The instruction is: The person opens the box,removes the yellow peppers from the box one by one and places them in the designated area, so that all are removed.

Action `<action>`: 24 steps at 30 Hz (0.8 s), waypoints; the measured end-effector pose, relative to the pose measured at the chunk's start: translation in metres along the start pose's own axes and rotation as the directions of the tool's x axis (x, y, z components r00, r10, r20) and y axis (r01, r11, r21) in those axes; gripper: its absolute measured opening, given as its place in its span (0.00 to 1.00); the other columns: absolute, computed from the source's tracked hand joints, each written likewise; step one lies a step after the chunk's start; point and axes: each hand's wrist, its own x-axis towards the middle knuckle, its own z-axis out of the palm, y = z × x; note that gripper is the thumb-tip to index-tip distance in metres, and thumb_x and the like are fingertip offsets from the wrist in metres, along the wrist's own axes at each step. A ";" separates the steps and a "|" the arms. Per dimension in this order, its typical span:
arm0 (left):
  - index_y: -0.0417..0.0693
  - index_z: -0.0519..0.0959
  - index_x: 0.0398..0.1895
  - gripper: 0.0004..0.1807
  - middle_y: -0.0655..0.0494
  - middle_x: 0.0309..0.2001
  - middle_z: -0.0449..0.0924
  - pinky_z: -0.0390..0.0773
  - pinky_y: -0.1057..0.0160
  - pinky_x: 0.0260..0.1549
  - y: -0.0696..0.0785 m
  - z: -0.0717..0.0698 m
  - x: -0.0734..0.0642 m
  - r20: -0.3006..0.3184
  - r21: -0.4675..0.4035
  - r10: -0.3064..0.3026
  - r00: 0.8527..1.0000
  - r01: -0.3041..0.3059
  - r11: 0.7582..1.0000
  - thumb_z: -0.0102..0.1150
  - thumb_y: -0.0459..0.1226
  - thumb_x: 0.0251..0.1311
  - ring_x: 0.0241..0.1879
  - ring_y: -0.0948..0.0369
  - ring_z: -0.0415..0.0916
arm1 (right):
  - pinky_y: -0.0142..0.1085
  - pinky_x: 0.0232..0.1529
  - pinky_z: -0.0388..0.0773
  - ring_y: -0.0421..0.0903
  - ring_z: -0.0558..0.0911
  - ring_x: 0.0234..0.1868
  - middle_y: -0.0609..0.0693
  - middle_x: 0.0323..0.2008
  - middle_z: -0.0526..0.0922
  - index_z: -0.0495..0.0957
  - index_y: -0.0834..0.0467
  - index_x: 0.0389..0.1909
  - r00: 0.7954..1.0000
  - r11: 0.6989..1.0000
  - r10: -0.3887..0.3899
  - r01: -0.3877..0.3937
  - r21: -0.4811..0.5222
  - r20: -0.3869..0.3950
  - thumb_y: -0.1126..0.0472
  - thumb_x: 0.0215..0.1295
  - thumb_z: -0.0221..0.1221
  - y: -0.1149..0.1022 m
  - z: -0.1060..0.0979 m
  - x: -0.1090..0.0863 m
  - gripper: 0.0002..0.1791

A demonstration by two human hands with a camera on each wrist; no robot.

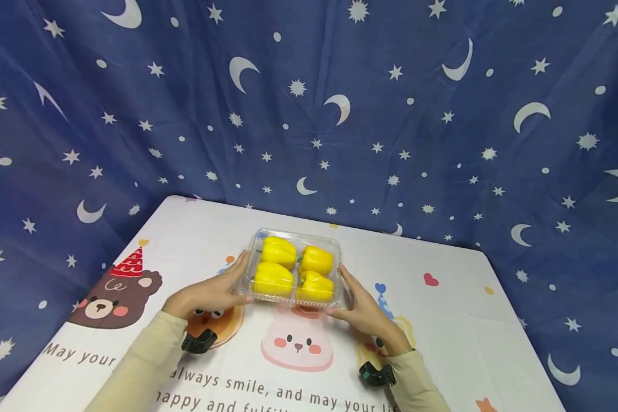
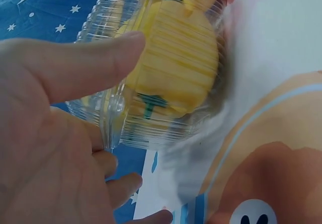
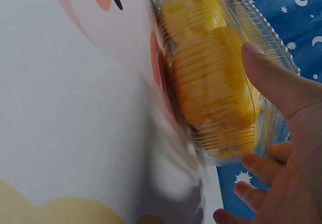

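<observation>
A clear plastic clamshell box [image 1: 296, 233] with ribbed sides holds several yellow bell peppers [image 1: 273, 278], some with green stems showing. Its lid appears closed over them. On the box's left end my left hand [image 1: 213, 293] grips the rim, the thumb [image 2: 113, 58] lying across the front side and the fingers around the end. My right hand [image 1: 363, 306] holds the opposite end in the same way, its thumb [image 3: 269, 73] against the rim in the right wrist view. Whether the box's underside touches the table cannot be told.
A white tablecloth [image 1: 443, 320] printed with cartoon animals and lettering covers the table. Behind the table's far edge hangs a dark blue curtain [image 1: 309, 149] with moons and stars. Black bands [image 1: 199, 341] sit on both wrists over beige sleeves.
</observation>
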 end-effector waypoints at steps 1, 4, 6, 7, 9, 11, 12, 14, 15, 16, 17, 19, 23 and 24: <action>0.39 0.28 0.81 0.57 0.38 0.81 0.20 0.41 0.34 0.77 0.001 0.000 0.000 0.000 0.001 0.001 1.000 -0.001 1.000 0.61 0.46 0.68 0.81 0.37 0.29 | 0.58 0.79 0.52 0.58 0.50 0.82 0.52 0.83 0.47 0.42 0.48 0.83 1.000 1.000 0.002 -0.002 0.011 0.007 0.49 0.55 0.74 0.000 -0.001 0.000 0.62; 0.39 0.28 0.81 0.56 0.38 0.81 0.20 0.41 0.34 0.77 0.002 0.001 -0.001 -0.001 0.008 0.003 1.000 -0.003 1.000 0.59 0.47 0.69 0.81 0.37 0.28 | 0.57 0.80 0.50 0.57 0.49 0.82 0.53 0.83 0.46 0.40 0.46 0.83 1.000 0.999 -0.005 0.003 0.036 0.031 0.50 0.58 0.72 0.000 -0.002 -0.001 0.61; 0.40 0.28 0.81 0.56 0.38 0.81 0.19 0.40 0.34 0.77 0.003 0.000 -0.003 0.000 0.012 0.002 1.000 -0.002 1.000 0.59 0.47 0.69 0.81 0.37 0.28 | 0.57 0.80 0.48 0.57 0.48 0.83 0.53 0.83 0.45 0.38 0.46 0.83 0.999 0.999 -0.013 0.011 0.044 0.049 0.49 0.60 0.71 0.000 -0.002 -0.002 0.60; 0.40 0.28 0.81 0.56 0.38 0.81 0.20 0.41 0.33 0.77 0.003 0.000 -0.003 0.000 0.014 0.002 1.000 -0.002 1.000 0.58 0.47 0.69 0.81 0.37 0.28 | 0.56 0.80 0.48 0.57 0.48 0.83 0.53 0.83 0.45 0.38 0.46 0.83 0.998 0.999 -0.018 0.016 0.047 0.055 0.49 0.61 0.70 0.000 -0.002 -0.002 0.60; 0.40 0.28 0.81 0.55 0.38 0.81 0.20 0.40 0.32 0.76 0.003 0.000 -0.004 0.002 0.006 0.001 1.000 -0.001 1.000 0.58 0.47 0.70 0.81 0.37 0.28 | 0.55 0.80 0.48 0.57 0.48 0.83 0.54 0.83 0.43 0.37 0.46 0.83 0.997 0.999 -0.024 0.021 0.050 0.067 0.49 0.62 0.69 0.000 -0.002 -0.002 0.59; 0.41 0.28 0.81 0.55 0.38 0.82 0.21 0.40 0.32 0.77 0.003 0.000 -0.005 0.007 0.005 -0.004 1.000 0.004 1.000 0.57 0.47 0.70 0.81 0.37 0.29 | 0.55 0.80 0.47 0.57 0.47 0.83 0.54 0.83 0.41 0.35 0.47 0.83 0.996 0.998 -0.032 0.027 0.064 0.080 0.50 0.64 0.68 0.000 -0.002 -0.002 0.59; 0.41 0.28 0.81 0.55 0.39 0.82 0.21 0.40 0.33 0.77 0.004 0.000 -0.005 0.010 0.005 -0.009 1.000 0.009 1.000 0.57 0.47 0.71 0.81 0.37 0.29 | 0.56 0.80 0.47 0.58 0.46 0.83 0.55 0.83 0.40 0.35 0.48 0.83 0.995 0.997 -0.039 0.033 0.076 0.089 0.50 0.65 0.67 0.001 -0.002 -0.003 0.59; 0.42 0.27 0.81 0.54 0.40 0.82 0.22 0.40 0.34 0.77 0.005 0.001 -0.004 0.016 0.004 -0.020 1.000 0.020 1.000 0.56 0.48 0.71 0.82 0.39 0.29 | 0.57 0.79 0.48 0.59 0.44 0.83 0.55 0.83 0.37 0.33 0.49 0.82 0.992 0.993 -0.059 0.047 0.109 0.109 0.52 0.67 0.66 0.001 -0.003 -0.003 0.58; 0.41 0.27 0.81 0.54 0.40 0.82 0.21 0.40 0.34 0.77 0.005 0.001 -0.004 0.018 0.007 -0.018 1.000 0.018 1.000 0.55 0.48 0.72 0.82 0.39 0.29 | 0.58 0.79 0.49 0.60 0.43 0.83 0.55 0.83 0.35 0.32 0.50 0.82 0.991 0.991 -0.069 0.054 0.126 0.118 0.52 0.67 0.65 0.002 -0.003 -0.003 0.57; 0.41 0.27 0.81 0.54 0.39 0.82 0.21 0.40 0.34 0.77 0.006 0.002 -0.004 0.021 0.009 -0.018 1.000 0.017 1.000 0.55 0.48 0.72 0.82 0.39 0.30 | 0.59 0.79 0.49 0.61 0.43 0.83 0.56 0.83 0.34 0.31 0.51 0.82 0.988 0.987 -0.083 0.064 0.145 0.128 0.54 0.69 0.64 0.002 -0.003 -0.004 0.57; 0.41 0.27 0.81 0.53 0.40 0.82 0.21 0.41 0.35 0.78 0.006 0.002 -0.004 0.024 0.010 -0.019 1.000 0.019 1.000 0.54 0.48 0.72 0.82 0.39 0.30 | 0.60 0.78 0.49 0.62 0.42 0.83 0.56 0.83 0.32 0.30 0.51 0.82 0.986 0.985 -0.091 0.069 0.158 0.137 0.54 0.70 0.63 0.003 -0.003 -0.004 0.56; 0.41 0.27 0.81 0.53 0.40 0.82 0.21 0.40 0.35 0.78 0.007 0.003 -0.004 0.025 0.014 -0.024 0.999 0.024 1.000 0.53 0.48 0.73 0.82 0.40 0.30 | 0.61 0.78 0.50 0.62 0.41 0.83 0.55 0.83 0.30 0.28 0.51 0.82 0.983 0.982 -0.105 0.078 0.174 0.149 0.56 0.71 0.61 0.004 -0.003 -0.005 0.56; 0.43 0.27 0.81 0.51 0.42 0.82 0.21 0.40 0.36 0.78 0.008 0.003 -0.006 0.026 0.021 -0.046 0.999 0.045 0.999 0.51 0.46 0.74 0.82 0.41 0.29 | 0.63 0.77 0.50 0.61 0.39 0.83 0.54 0.83 0.30 0.27 0.52 0.82 0.980 0.981 -0.113 0.084 0.175 0.165 0.56 0.72 0.60 0.004 -0.003 -0.004 0.55; 0.43 0.27 0.81 0.50 0.42 0.82 0.21 0.39 0.36 0.78 0.008 0.003 -0.006 0.026 0.021 -0.055 0.998 0.054 0.998 0.51 0.46 0.74 0.82 0.41 0.30 | 0.63 0.78 0.50 0.60 0.39 0.83 0.54 0.83 0.30 0.27 0.52 0.82 0.979 0.980 -0.115 0.084 0.178 0.170 0.57 0.72 0.59 0.003 -0.003 -0.004 0.54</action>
